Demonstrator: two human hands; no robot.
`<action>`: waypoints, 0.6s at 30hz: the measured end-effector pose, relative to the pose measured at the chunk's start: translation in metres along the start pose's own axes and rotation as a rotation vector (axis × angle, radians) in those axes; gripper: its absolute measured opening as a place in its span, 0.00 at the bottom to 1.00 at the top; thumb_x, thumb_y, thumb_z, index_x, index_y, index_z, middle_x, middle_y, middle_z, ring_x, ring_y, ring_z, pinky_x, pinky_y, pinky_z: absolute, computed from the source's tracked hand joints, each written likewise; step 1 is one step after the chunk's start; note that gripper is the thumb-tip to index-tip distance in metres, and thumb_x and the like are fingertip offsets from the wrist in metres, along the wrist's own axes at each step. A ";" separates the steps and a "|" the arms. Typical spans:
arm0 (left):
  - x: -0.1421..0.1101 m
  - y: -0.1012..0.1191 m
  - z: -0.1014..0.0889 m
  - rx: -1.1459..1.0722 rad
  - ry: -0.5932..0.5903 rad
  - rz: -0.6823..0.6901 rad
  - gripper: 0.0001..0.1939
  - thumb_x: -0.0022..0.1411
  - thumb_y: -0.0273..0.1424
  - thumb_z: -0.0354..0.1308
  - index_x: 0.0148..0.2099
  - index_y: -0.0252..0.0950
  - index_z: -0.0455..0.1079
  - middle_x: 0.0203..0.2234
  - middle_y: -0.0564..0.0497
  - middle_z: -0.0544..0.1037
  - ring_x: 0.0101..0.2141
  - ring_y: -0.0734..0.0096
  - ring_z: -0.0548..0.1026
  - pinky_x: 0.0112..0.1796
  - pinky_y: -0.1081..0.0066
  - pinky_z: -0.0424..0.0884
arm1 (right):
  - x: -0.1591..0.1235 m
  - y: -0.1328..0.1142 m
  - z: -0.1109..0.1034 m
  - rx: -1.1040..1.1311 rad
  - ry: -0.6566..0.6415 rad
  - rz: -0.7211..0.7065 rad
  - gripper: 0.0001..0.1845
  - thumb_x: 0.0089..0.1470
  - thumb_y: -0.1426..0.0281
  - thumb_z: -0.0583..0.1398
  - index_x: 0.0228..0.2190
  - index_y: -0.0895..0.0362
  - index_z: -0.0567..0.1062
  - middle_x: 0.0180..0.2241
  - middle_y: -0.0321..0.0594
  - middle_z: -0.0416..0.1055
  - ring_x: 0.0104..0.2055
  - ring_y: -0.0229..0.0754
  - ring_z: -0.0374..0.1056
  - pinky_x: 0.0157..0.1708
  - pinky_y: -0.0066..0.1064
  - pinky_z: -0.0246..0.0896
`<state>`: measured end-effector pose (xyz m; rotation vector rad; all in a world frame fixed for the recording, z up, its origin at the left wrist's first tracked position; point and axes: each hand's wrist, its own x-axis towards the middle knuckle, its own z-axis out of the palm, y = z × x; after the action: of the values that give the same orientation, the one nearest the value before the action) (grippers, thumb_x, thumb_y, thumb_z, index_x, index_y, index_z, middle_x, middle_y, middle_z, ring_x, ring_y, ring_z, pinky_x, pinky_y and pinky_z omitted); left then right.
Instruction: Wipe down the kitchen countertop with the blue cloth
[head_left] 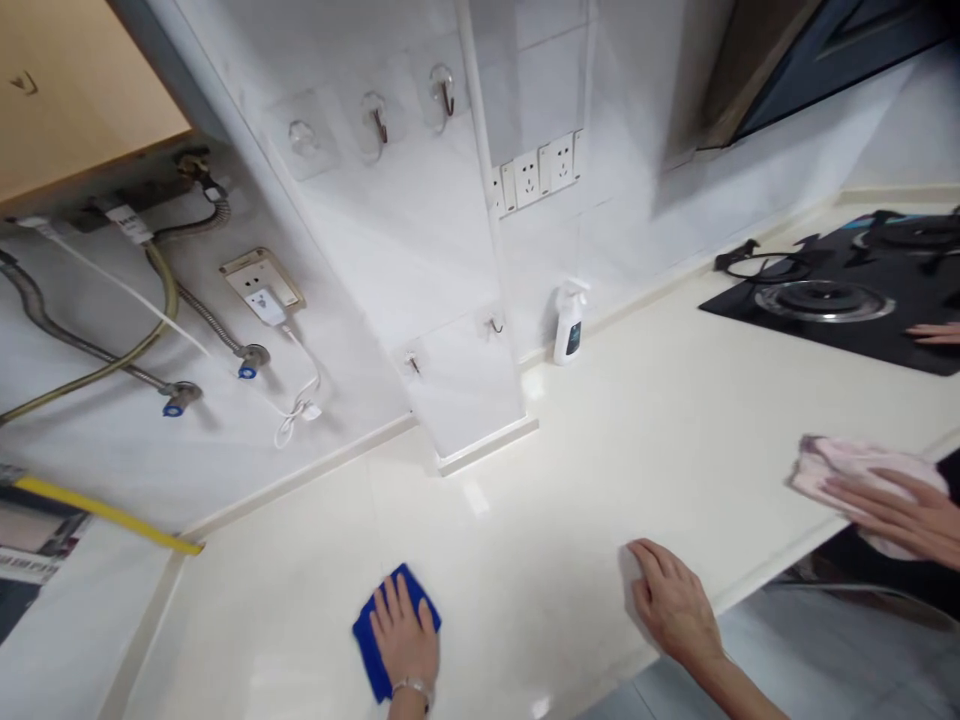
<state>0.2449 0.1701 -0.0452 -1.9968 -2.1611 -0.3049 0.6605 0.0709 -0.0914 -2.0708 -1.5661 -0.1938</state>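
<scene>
My left hand [405,635] lies flat with spread fingers on a folded blue cloth [369,640], pressing it against the pale countertop [517,560]. The cloth sticks out past the fingertips and on both sides of the hand. A band circles my left wrist. Near the counter's front edge, my right hand [675,605] rests on the surface with its fingers loosely bent and the thumb a little apart. Nothing shows in it. Farther right, another person's hand [900,510] lies on a pink cloth [832,465] at the counter edge.
A white spray bottle [568,325] stands against the wall. At the right is a black gas hob [825,300], with another person's hand [937,333] on it. A wall column [472,390] juts onto the counter. A yellow pipe [105,510] runs along the left edge.
</scene>
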 end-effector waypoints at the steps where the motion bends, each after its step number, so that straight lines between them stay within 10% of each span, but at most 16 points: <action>1: 0.005 0.016 0.002 -0.028 -0.009 0.064 0.29 0.68 0.37 0.41 0.67 0.32 0.56 0.66 0.41 0.61 0.67 0.49 0.54 0.64 0.47 0.54 | 0.000 0.000 0.000 -0.003 0.001 0.000 0.23 0.56 0.73 0.49 0.54 0.57 0.65 0.54 0.47 0.67 0.56 0.52 0.63 0.53 0.45 0.61; 8: 0.034 0.090 0.014 -0.187 -0.045 0.408 0.30 0.67 0.34 0.45 0.69 0.40 0.52 0.68 0.47 0.57 0.68 0.55 0.51 0.66 0.48 0.53 | 0.000 0.002 0.001 -0.011 -0.001 -0.009 0.23 0.57 0.73 0.49 0.54 0.56 0.65 0.54 0.46 0.67 0.56 0.50 0.64 0.53 0.44 0.62; 13: 0.073 0.060 0.023 -0.235 -0.043 0.518 0.29 0.67 0.35 0.45 0.69 0.45 0.51 0.68 0.51 0.58 0.68 0.58 0.52 0.65 0.49 0.56 | -0.003 0.007 0.006 -0.022 -0.013 -0.011 0.23 0.57 0.73 0.49 0.54 0.57 0.64 0.54 0.48 0.66 0.56 0.51 0.64 0.54 0.46 0.63; 18: 0.133 0.034 0.032 -0.225 -0.032 0.322 0.28 0.68 0.37 0.43 0.68 0.39 0.57 0.67 0.48 0.60 0.67 0.53 0.54 0.65 0.48 0.55 | -0.006 0.013 0.011 -0.028 -0.021 -0.006 0.23 0.58 0.71 0.49 0.55 0.55 0.64 0.55 0.47 0.66 0.55 0.52 0.64 0.54 0.47 0.63</action>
<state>0.2685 0.3092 -0.0385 -2.4430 -1.8492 -0.4871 0.6681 0.0691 -0.1076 -2.0966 -1.5908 -0.1980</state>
